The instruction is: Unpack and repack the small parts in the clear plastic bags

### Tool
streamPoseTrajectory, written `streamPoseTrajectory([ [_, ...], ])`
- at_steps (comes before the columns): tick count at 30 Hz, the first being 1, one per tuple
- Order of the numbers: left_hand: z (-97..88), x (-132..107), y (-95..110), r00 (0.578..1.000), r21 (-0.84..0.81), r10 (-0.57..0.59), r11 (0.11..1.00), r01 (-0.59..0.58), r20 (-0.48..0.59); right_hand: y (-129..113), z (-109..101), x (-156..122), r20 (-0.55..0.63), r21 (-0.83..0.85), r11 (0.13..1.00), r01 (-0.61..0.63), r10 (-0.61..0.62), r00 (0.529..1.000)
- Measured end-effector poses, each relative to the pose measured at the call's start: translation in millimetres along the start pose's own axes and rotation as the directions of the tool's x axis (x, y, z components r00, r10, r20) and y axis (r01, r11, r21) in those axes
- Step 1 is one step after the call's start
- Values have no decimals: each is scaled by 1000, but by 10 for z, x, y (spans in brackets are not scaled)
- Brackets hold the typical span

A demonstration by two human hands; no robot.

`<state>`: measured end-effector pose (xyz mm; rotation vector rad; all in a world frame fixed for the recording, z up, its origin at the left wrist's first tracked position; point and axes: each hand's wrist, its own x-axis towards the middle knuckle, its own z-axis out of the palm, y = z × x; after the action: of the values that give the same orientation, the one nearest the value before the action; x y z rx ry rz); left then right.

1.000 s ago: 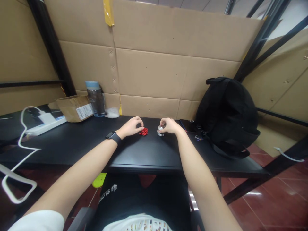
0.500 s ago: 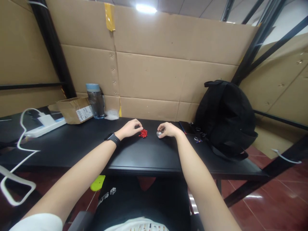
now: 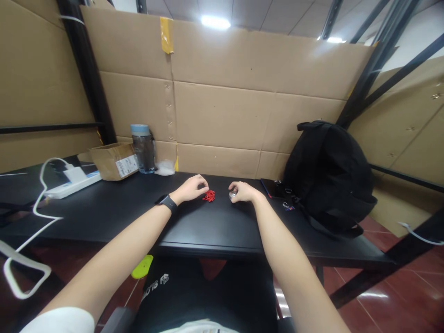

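A small pile of thin red pieces [image 3: 209, 196] lies on the black table; their exact kind is too small to make out. At the pile's left edge is my left hand [image 3: 193, 188], wearing a black watch on the wrist. Its thumb and fingers are curled together in a pinch beside the red pieces, and whatever is between the tips is hidden. To the right of the pile, my right hand [image 3: 243, 191] is closed around a small round silvery object [image 3: 232, 195], partly covered by the fingers. The object is low, at the tabletop.
A black backpack [image 3: 329, 180] stands at the right, with a keyring [image 3: 287, 206] beside it. Left on the table are a cardboard box [image 3: 113, 162], a water bottle [image 3: 144, 150], a clear plastic bag [image 3: 165, 167] and a white power strip [image 3: 74, 186]. Cardboard [image 3: 222, 120] walls the back.
The camera view has shifted slightly. My left hand stays by the red pile. My right fingers have moved a little around the silvery object, which now shows less.
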<state>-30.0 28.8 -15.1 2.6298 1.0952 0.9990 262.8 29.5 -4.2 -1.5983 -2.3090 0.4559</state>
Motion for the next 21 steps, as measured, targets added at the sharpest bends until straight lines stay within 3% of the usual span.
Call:
streamPoseTrajectory([
  [21,-35,-4,53,1000,5,6,1000,-6,11,217,-62,-22,-83,105,990,91,-83,993],
])
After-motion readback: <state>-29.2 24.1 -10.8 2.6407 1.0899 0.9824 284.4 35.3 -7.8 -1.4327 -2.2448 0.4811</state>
